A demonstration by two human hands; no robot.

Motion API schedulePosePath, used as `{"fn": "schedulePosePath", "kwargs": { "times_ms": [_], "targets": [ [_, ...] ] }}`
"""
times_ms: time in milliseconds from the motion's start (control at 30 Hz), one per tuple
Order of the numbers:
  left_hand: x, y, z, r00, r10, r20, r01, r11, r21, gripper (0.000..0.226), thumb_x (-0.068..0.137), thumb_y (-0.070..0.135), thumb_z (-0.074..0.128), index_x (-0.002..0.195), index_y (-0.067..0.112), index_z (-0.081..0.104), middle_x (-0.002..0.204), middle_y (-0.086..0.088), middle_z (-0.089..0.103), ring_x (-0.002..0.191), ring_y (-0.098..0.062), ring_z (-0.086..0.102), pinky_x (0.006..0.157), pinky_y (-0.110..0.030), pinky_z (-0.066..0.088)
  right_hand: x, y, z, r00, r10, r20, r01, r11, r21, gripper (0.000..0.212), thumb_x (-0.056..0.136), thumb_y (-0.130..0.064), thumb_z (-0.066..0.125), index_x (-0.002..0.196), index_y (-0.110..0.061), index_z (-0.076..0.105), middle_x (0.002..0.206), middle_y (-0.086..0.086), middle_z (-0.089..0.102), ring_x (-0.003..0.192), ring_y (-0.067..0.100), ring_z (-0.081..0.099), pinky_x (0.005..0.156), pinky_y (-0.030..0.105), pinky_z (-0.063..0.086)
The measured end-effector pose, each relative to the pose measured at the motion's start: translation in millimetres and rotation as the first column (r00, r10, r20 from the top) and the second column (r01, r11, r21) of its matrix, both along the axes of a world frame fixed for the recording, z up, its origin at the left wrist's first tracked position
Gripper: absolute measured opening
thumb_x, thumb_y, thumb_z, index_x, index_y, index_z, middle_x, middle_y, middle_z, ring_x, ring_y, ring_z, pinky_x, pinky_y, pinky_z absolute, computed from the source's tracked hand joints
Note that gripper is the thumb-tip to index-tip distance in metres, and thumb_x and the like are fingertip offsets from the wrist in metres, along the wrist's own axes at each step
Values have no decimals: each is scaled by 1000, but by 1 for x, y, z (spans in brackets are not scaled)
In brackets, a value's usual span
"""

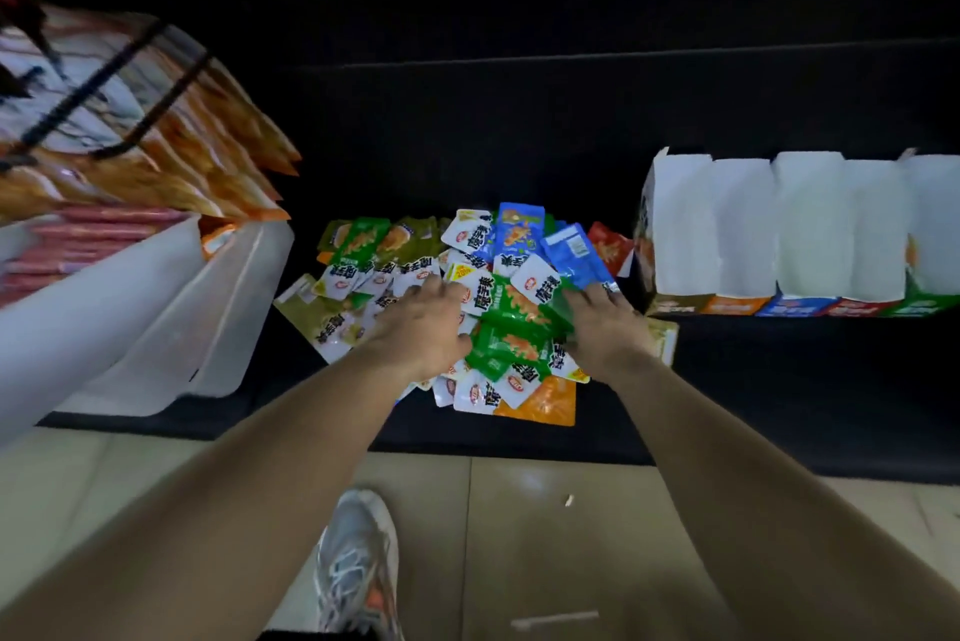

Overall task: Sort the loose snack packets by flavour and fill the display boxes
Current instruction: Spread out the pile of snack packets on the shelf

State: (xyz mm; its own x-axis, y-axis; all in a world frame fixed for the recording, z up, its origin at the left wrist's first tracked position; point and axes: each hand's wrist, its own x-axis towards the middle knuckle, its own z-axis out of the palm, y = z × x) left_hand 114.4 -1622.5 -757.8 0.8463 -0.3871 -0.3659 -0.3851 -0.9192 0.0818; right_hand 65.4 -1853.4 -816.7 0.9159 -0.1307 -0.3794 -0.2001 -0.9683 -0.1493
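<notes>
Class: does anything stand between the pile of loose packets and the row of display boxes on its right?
Nothing visible does. The left hand and right hand rest on the packet pile, and only a narrow strip of dark shelf separates the pile from the display boxes, whose white flaps stand upright.

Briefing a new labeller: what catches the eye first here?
The bright heap of mixed snack packets at the centre of the dark shelf stands out, with the left hand and right hand on it. To its right stands a row of display boxes with white flaps up. A white tub sits at far left.
</notes>
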Motion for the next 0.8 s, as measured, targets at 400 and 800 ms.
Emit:
{"fn": "schedulePosePath", "kwargs": {
  "times_ms": [400,800],
  "targets": [
    [-5,-11,46,932,181,-313,-304,861,-407,75,86,55,70,147,25,38,141,4,51,114,-18,58,91,-37,51,-40,-20,96,892,-433,127,169,582,795,15,97,-12,65,104,-22,72,97,-10,74,79,0,69,58,11,51],
    [-34,52,31,777,430,-461,-630,514,-583,18,88,25,77,101,25,65,98,3,73,89,-21,72,72,-34,61,-31,51,49,970,-194,146,91,849,521,29,101,-25,55,129,-26,64,132,-3,58,112,21,62,93,38,55]
  ]
}}
